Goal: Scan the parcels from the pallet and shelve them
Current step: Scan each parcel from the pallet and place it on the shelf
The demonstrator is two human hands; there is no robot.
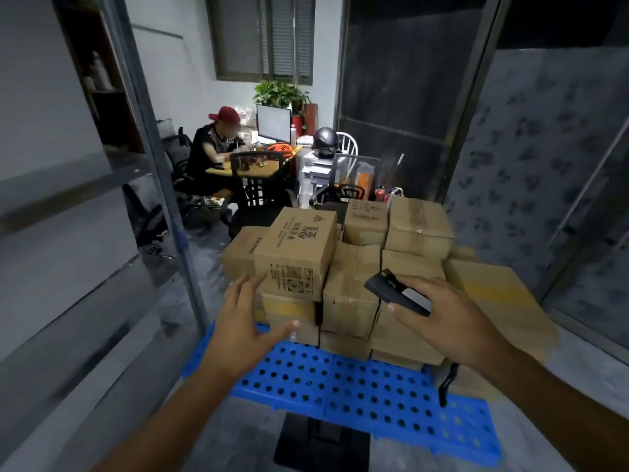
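On the blue pallet (340,386) roughly a dozen cardboard parcels (350,301) stand stacked; left of it one shelf upright (163,185); beyond it one seated person (211,148); above it the left hand (245,321) spreads wide, empty — the right hand (442,311) grips one black scanner (398,292).

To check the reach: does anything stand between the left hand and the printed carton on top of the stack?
Nothing visible does. The open left hand is close to the printed carton, right by its lower corner.

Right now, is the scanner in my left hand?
No, the right hand grips the black scanner, while the left hand reaches open toward the printed box.
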